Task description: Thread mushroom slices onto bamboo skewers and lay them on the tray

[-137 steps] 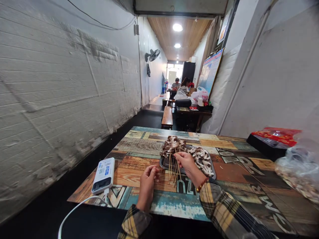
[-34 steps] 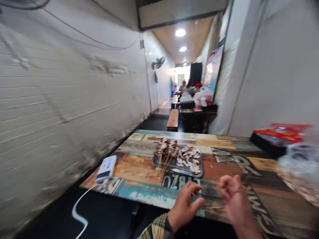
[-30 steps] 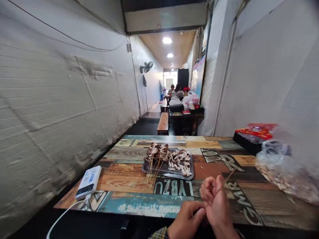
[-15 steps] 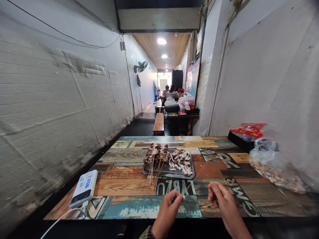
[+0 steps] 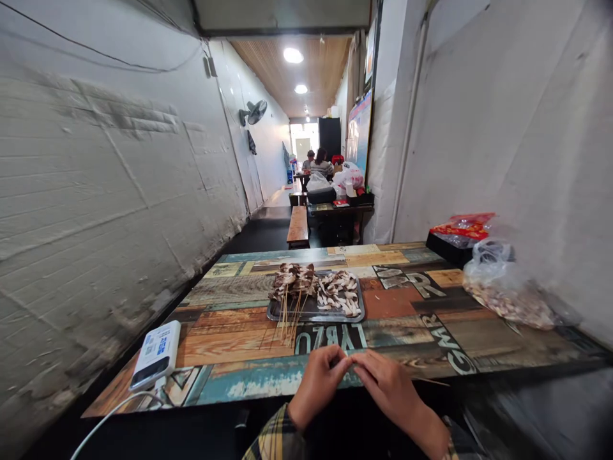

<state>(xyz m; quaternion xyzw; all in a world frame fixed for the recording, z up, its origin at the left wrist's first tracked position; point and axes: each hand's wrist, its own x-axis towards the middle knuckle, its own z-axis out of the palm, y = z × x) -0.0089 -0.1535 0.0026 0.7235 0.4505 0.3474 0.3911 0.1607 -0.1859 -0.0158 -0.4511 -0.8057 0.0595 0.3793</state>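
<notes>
At the table's near edge, my left hand [image 5: 317, 383] and my right hand [image 5: 389, 386] meet fingertip to fingertip, both pinched closed. A thin bamboo skewer [image 5: 431, 381] sticks out to the right from under my right hand. What my left fingers pinch is too small to make out. Beyond the hands sits a metal tray [image 5: 311, 315]. It holds a pile of mushroom skewers [image 5: 291, 281] on its left, sticks pointing toward me, and loose mushroom slices [image 5: 341, 294] on its right.
A white power bank [image 5: 156, 345] with a white cable lies at the left table edge. A clear plastic bag of mushrooms [image 5: 507, 297] and a black tray with a red packet [image 5: 460, 231] stand by the right wall. People sit at a far table [image 5: 335, 207].
My hands left the tray and drew back to the near edge. They were apart half a second ago and now touch at the fingertips. The camera has swung toward the right.
</notes>
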